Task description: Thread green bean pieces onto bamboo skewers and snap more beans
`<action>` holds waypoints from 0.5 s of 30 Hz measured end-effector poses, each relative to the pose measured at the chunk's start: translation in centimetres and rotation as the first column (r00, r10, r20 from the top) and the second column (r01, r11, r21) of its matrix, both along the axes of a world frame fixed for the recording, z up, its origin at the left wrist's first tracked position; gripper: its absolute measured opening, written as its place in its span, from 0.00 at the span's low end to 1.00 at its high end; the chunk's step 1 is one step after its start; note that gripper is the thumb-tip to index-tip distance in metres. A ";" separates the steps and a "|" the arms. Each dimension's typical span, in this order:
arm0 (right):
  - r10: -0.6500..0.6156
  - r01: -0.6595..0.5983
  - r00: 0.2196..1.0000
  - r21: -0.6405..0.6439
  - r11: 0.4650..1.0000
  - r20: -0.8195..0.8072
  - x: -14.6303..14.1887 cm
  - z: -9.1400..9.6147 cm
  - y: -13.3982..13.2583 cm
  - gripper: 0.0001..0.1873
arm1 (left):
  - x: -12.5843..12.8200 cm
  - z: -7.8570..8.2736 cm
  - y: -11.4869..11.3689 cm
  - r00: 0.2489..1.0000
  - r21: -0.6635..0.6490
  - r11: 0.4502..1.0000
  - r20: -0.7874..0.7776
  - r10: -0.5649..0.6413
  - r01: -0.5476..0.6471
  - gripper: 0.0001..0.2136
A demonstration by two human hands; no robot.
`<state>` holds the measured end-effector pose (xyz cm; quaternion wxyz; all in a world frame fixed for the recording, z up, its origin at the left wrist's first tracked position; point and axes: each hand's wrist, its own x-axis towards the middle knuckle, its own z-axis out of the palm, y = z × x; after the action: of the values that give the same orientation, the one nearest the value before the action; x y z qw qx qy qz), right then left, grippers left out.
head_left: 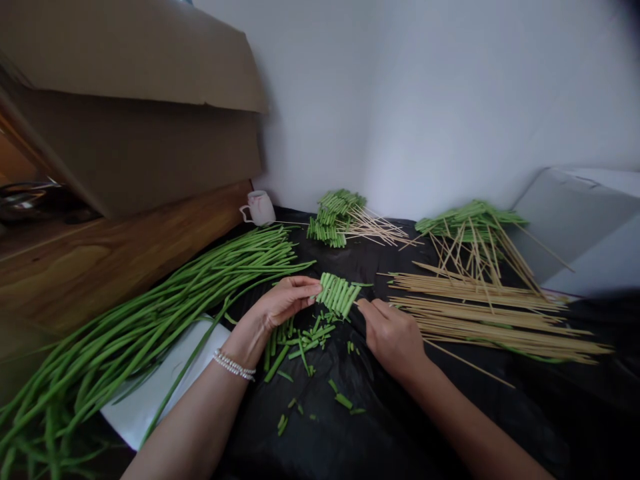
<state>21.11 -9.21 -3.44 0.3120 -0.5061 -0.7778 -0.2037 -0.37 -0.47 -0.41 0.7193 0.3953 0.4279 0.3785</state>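
Apparent threading: left hand (290, 300) pinches short green bean segments (336, 295), right hand (395, 333) grips thin wooden skewer (467, 362); alignment likely needed next.

Left hand (291, 300) is pinching one end of a row of green bean pieces (338, 294); right hand (393, 333) is gripping its skewer (356, 304) at the other. Cut bits (317, 338) are lying below on black sheet (380, 427), long beans (165, 313) trailing left, bare skewers (480, 312) lying right.

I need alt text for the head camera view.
The left hand and right hand hold a skewered row of cut green vegetable stalks over a black sheet. Uncut stalks lie left, bare skewers right, loaded skewers piled behind.
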 end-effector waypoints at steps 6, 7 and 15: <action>0.006 -0.006 1.000 -0.014 1.000 -0.008 0.1 -0.1 0.2 0.14 | 0.3 -0.3 -0.1 1.000 0.011 1.000 -0.005 0.001 -0.001 0.14; 0.008 -0.009 1.000 -0.022 1.000 -0.013 0.2 0.0 0.2 0.14 | 0.4 -0.3 -0.2 1.000 0.021 1.000 0.004 0.000 0.000 0.13; -0.007 0.007 1.000 -0.004 1.000 0.016 0.5 0.2 0.6 0.14 | 1.0 0.2 -0.5 0.996 0.094 0.993 0.058 0.070 -0.075 0.14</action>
<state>21.62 -8.57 -3.26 0.3042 -0.5077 -0.7789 -0.2074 0.60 -0.96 -0.18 0.6967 0.4032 0.4034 0.4351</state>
